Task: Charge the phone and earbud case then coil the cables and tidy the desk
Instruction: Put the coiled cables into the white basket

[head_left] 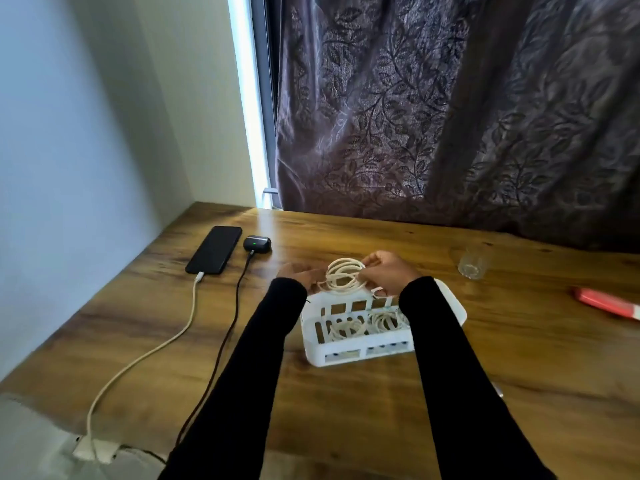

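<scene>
Above the white basket (313, 337), both hands (389, 275) pinch a cream cable coil (343, 275), left grip apparently looser.

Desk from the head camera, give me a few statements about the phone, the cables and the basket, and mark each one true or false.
1. The phone has a white cable plugged in. True.
2. The earbud case sits inside the basket. False: it sits on the desk beside the phone.
3. Both hands hold a coiled cable above the basket. True: left hand, right hand.
4. The basket holds nothing. False: coiled cables lie in it.
5. The glass stands left of the phone. False: it stands far to the right.
</scene>
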